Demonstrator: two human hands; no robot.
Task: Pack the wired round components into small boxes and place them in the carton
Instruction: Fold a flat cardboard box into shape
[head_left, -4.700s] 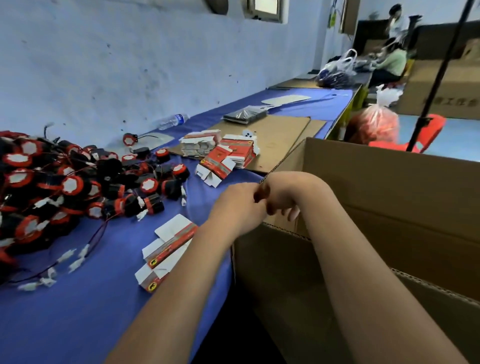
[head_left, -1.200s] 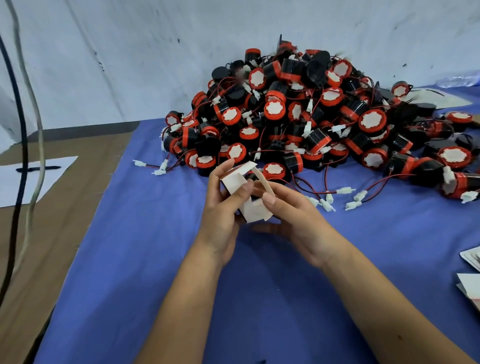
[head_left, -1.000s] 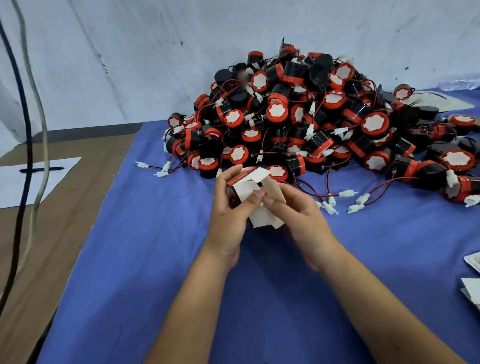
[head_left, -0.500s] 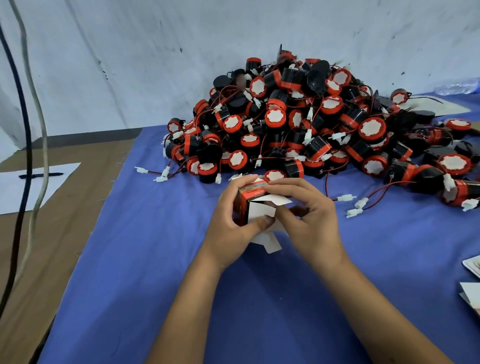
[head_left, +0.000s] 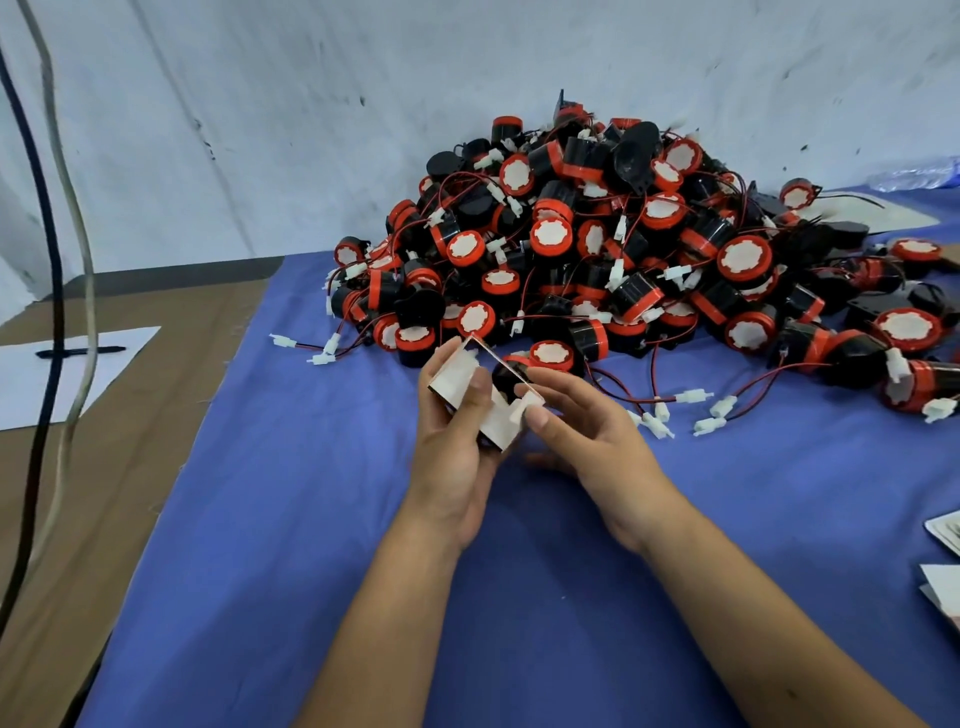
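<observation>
Over the blue cloth (head_left: 311, 519), the left hand (head_left: 452, 447) grips a small white cardboard box (head_left: 480, 400) whose flaps, folded shut half a second ago, stand open again; a dark round part seems to sit inside, so closing remains undone. The right hand (head_left: 582, 431), fingers loosely spread, touches one flap. Behind, glossy black-and-red wired components (head_left: 597, 249) lie heaped against the wall.

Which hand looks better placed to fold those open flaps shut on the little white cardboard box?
Probably the right hand. The left hand grips the small white cardboard box, thumb across its side, so it is busy steadying it. The right hand's fingers already touch the open flap.
</observation>
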